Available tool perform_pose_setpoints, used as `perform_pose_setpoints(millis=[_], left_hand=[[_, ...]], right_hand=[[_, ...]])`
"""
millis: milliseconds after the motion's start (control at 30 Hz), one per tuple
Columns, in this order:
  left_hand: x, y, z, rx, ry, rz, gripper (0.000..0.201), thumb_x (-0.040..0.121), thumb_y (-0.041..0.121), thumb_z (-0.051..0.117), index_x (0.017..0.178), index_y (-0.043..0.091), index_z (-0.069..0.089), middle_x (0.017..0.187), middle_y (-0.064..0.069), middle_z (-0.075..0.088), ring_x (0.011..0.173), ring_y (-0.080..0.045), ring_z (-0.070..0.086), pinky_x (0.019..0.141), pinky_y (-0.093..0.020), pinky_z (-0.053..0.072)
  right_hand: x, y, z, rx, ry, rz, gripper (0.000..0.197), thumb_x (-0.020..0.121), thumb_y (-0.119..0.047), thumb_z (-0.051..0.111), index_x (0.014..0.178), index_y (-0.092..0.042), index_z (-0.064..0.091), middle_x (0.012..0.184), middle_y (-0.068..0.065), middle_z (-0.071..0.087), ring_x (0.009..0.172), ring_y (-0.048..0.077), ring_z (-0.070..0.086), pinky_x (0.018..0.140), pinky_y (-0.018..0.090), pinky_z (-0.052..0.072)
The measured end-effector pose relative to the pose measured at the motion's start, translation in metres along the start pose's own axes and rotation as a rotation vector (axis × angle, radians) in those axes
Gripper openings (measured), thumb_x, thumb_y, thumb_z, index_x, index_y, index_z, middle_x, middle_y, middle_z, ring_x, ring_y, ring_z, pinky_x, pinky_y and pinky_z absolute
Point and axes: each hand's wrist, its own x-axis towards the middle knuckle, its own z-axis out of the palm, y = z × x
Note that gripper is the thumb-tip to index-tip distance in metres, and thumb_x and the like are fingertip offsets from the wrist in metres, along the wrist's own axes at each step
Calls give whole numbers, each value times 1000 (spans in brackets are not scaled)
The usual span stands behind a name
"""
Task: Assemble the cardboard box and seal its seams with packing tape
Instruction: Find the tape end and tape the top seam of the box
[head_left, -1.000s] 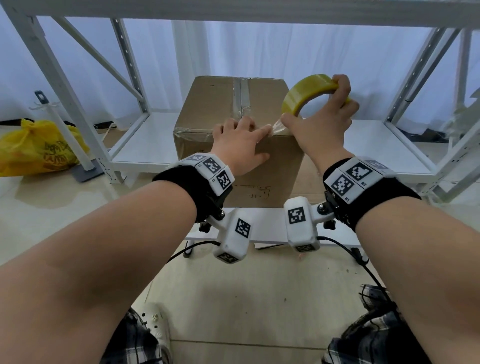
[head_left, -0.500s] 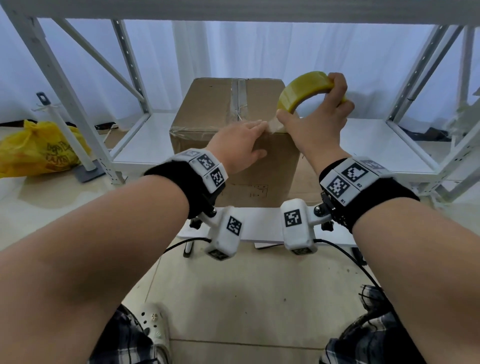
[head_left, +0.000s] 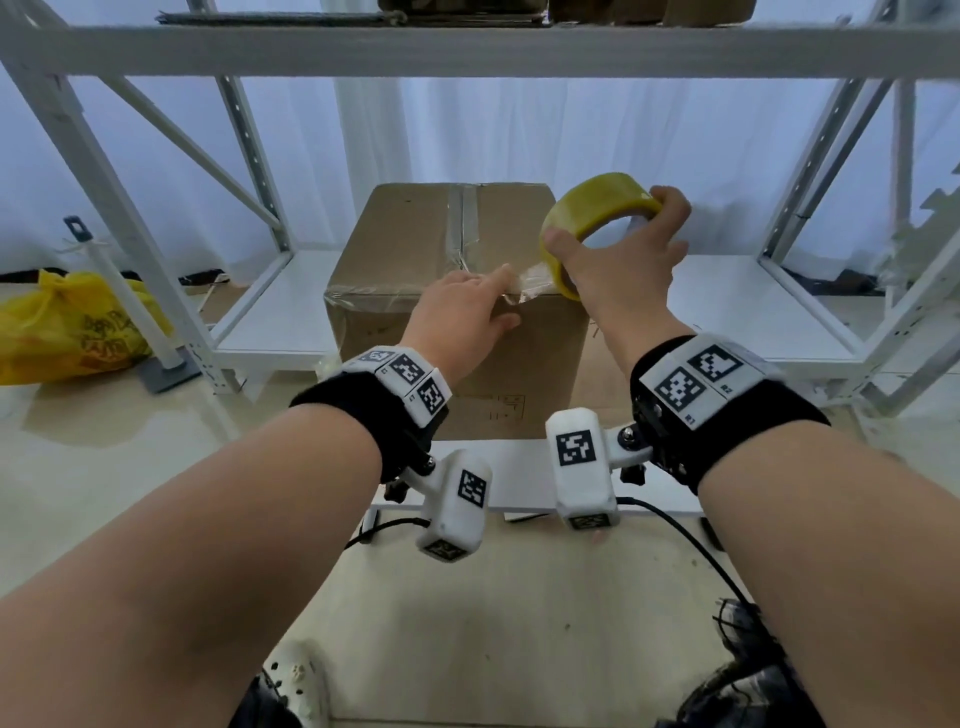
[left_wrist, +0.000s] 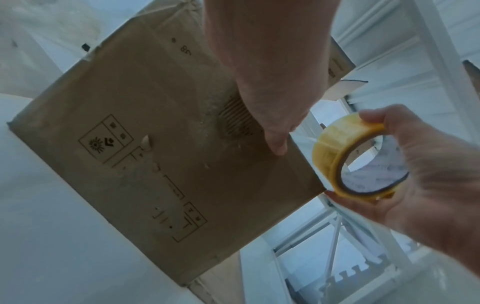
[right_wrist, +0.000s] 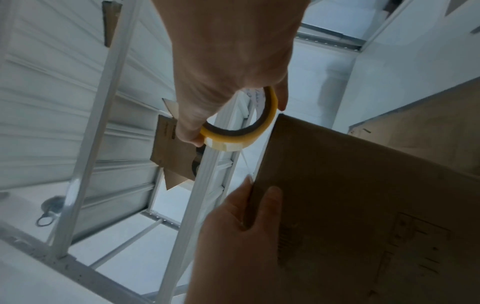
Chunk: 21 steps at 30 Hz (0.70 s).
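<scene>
Tape roll (head_left: 597, 218) in right hand (head_left: 618, 265), beside box (head_left: 415, 249).

The cardboard box (head_left: 415, 249) stands upright and closed on a low white platform, its plain brown front face printed with small handling symbols near the bottom. Clear tape already runs along the centre seam of its top and across the front top edge, wrinkled at the left corner. The roll of packing tape (head_left: 592, 218), yellowish and translucent with a pale printed core, hangs in the air just off the box's upper right corner, tilted on edge. A short clear strip (head_left: 530, 283) stretches from the roll to the box's front top edge.
</scene>
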Motion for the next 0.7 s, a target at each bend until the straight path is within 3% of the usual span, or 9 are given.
perform_pose_setpoints(millis=[100,267,367,533,700], left_hand=[[-2,-2,2,23,-32,14,53,97,36,48,145,20,34,149,2,40,132,-21,38,110,-32,26],[1,2,2,65,-57,8,54,97,39,45,146,23,32,150,4,37,132,-23,37,112,-35,28],[4,6,1,137,-95,15,55,96,45,43,145,20,35,146,-1,43,129,-27,42,110,-39,33],[11,20,-4,244,-156,5,52,97,49,38,138,18,39,121,-10,55,111,-32,52,95,-43,44],[15,33,0,272,-220,-55,55,94,57,38,141,29,31,130,-23,49,117,-38,50,98,-48,39]], right_hand=[[3,-1,-3,-31,29,-50,90,64,-42,80,133,-31,23,125,6,29,115,30,43,86,33,39],[11,17,-23,-118,108,-7,89,63,-39,79,134,-34,24,132,8,27,119,31,39,81,36,39],[11,19,-19,-87,107,22,88,65,-39,77,134,-34,23,132,7,28,118,30,40,80,36,38],[12,21,-18,-66,95,12,89,66,-40,78,135,-32,22,131,8,28,119,31,40,82,34,37],[9,20,-16,-125,68,-75,92,66,-40,79,137,-30,21,134,9,26,120,33,39,83,30,33]])
